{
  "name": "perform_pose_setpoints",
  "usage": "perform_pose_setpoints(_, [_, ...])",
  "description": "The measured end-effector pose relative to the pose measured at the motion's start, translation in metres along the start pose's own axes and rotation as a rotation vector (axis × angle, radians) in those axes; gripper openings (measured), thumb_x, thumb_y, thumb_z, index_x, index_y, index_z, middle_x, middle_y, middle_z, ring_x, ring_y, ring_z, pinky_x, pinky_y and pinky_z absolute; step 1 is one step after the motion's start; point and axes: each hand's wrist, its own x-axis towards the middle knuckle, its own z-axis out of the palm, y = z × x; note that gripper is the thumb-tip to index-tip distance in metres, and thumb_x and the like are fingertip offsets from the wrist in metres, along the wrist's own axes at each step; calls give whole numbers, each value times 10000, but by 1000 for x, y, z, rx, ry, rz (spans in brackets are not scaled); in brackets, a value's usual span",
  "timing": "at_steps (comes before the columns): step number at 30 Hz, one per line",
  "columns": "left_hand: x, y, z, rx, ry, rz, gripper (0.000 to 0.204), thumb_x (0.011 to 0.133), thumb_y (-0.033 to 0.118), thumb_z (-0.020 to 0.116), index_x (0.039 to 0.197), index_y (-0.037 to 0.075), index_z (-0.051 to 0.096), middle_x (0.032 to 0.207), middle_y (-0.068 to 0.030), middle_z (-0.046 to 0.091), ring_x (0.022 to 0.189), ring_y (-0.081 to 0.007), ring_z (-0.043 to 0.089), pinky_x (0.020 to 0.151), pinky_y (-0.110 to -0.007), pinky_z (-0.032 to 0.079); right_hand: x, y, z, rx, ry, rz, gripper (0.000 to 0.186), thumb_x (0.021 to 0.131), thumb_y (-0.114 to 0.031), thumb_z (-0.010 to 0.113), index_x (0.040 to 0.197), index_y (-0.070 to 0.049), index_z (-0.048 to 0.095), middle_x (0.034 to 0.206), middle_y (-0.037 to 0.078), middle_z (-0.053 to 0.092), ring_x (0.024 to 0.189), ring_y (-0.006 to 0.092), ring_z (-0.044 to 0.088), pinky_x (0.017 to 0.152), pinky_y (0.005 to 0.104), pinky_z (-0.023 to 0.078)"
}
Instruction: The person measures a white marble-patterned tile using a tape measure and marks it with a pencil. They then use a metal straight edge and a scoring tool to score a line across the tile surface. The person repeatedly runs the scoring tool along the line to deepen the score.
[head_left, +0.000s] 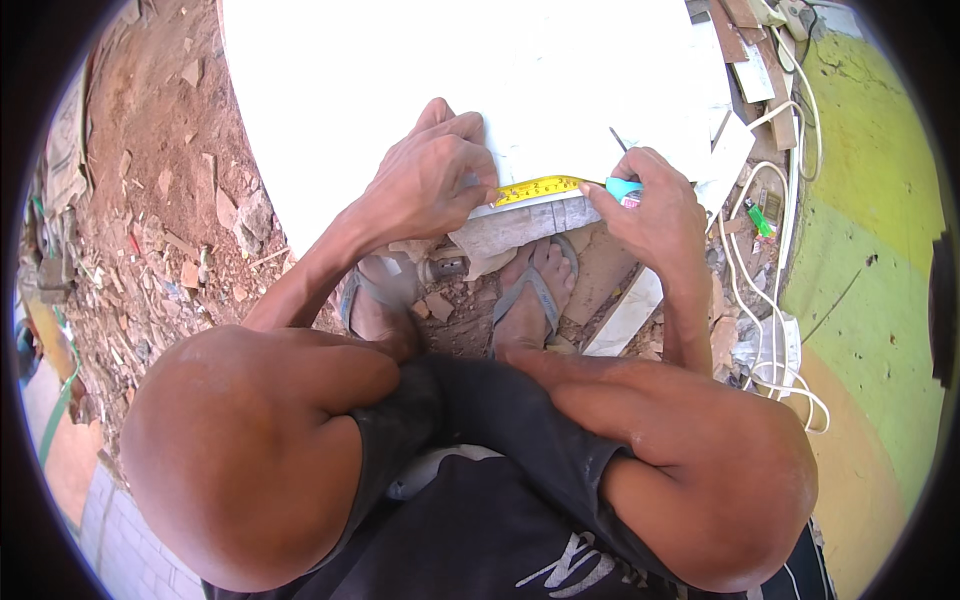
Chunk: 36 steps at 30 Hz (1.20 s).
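Shirt (440, 540): black, closest to the view, with a white marking on its front
Shorts (490, 400): dark, between two bent bare knees (235, 440), the person squatting
Sandals (545, 300): grey straps over both feet, the feet well apart on littered ground
White strip (628, 315): flat, lying at a slant to the right of the right foot
Grey piece (520, 228): flat and worn, just on the near side of the white board's edge, below the tape
Right hand (655, 205): clasped around the tape measure's turquoise case (623, 190), fingers bent, thumb toward the blade
Left hand (445, 165): fingers curled, pinching the free end of the blade near the board's edge
Yellow blade (540, 188): drawn out between the two hands, running along the near edge of the white board, its graduated face up
Thin dark rod (617, 138): sticking out just beyond the right hand's fingers; cannot tell whether that hand holds it
White board (450, 60): broad and bright, reaching from the hands to the far edge of view
Rubble (180, 230): broken bits on reddish soil, left of the board
White cables (742, 270): looped to the right, near a small green object (760, 220)
Painted surface (850, 200): yellow and green, beyond the cables on the far right
Wood scraps (735, 25): piled by the board's far right side
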Motion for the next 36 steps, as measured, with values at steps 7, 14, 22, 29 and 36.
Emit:
perform_pose_setpoints(7, [1, -1, 2, -23, 23, 18, 33, 825, 106, 770, 812, 96, 741, 939, -28, 563, 992, -267, 471, 893, -411, 463, -1, 1, -1, 2, 13, -12, 316, 831, -315, 800, 868, -70, 604, 869, 88, 650, 818, 327, 670, 720, 447, 519])
perform_pose_setpoints(14, [1, 0, 4, -46, 24, -6, 27, 816, 106, 771, 807, 91, 751, 930, -22, 573, 1001, -269, 461, 893, -412, 462, -1, -1, 0, 1, 3, 10, 320, 834, -326, 803, 882, -71, 616, 884, 83, 658, 819, 321, 669, 730, 451, 516])
perform_pose_setpoints(22, [0, 0, 2, -22, -24, -24, 38, 812, 119, 771, 797, 90, 752, 955, -16, 591, 1002, -269, 460, 907, -404, 461, 0, -2, 2, -14, 6, 6, 330, 827, -330, 811, 891, -69, 619, 894, 84, 663, 841, 327, 675, 742, 458, 519])
perform_pose_setpoints(29, [-2, -2, 7, -53, 29, 26, 27, 806, 101, 766, 799, 90, 742, 963, -20, 593, 1007, -268, 467, 936, -402, 452, -1, -1, 1, -9, 13, 5, 327, 824, -326, 814, 890, -70, 622, 893, 89, 663, 843, 328, 675, 744, 458, 519])
perform_pose_setpoints(36, [-2, -2, 9, -45, 62, 46, 42, 806, 64, 750, 796, 104, 740, 966, -17, 593, 1008, -269, 468, 943, -400, 451, -1, 0, 2, -2, 9, 6, 321, 827, -322, 810, 886, -71, 618, 886, 91, 659, 839, 330, 670, 741, 456, 514])
